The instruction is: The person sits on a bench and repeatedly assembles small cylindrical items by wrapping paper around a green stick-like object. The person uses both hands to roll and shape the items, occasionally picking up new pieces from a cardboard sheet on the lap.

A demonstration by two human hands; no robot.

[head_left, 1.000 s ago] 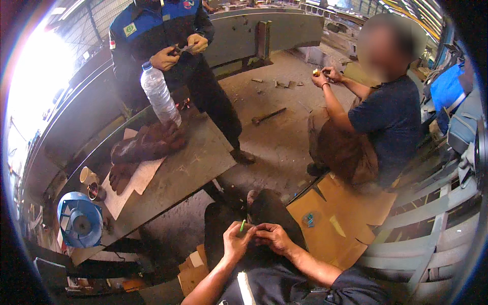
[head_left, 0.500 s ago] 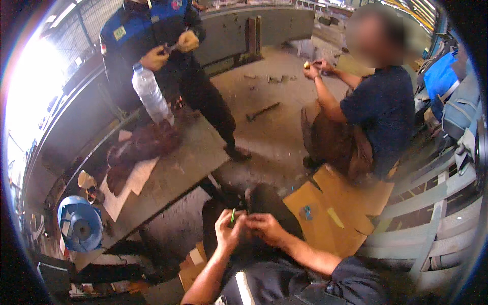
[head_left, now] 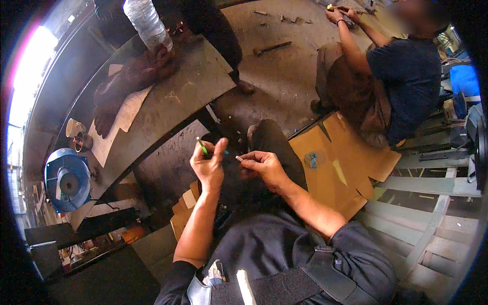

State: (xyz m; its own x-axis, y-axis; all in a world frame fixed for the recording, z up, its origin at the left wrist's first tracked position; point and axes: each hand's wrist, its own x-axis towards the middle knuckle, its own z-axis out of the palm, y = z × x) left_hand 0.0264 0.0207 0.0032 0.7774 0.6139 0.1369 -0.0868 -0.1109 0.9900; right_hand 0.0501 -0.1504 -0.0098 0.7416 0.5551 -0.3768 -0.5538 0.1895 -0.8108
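My left hand (head_left: 207, 165) is closed round a slim green stick (head_left: 202, 146) with a pale tip, which pokes up between the fingers. A bit of blue shows beside its thumb, too small to name. Just to the right, my right hand (head_left: 267, 169) pinches a small whitish piece (head_left: 239, 158) between thumb and fingertips. A short gap separates the two hands, both held above my dark-trousered lap. What the rest of my right fingers do is partly blurred.
At left, a metal table (head_left: 188, 76) bears a large plastic bottle (head_left: 146, 23), brown gloves (head_left: 129, 76), cardboard, a cup (head_left: 75, 128) and a blue round machine part (head_left: 67, 180). Flattened cardboard (head_left: 325, 168) lies right, near slats (head_left: 406, 216). A co-worker (head_left: 404, 76) squats at upper right, holding something small.
My hands have drawn apart from close together, and the whitish piece now shows in my right fingers. The view has dipped, so the standing person's hands are out of sight.
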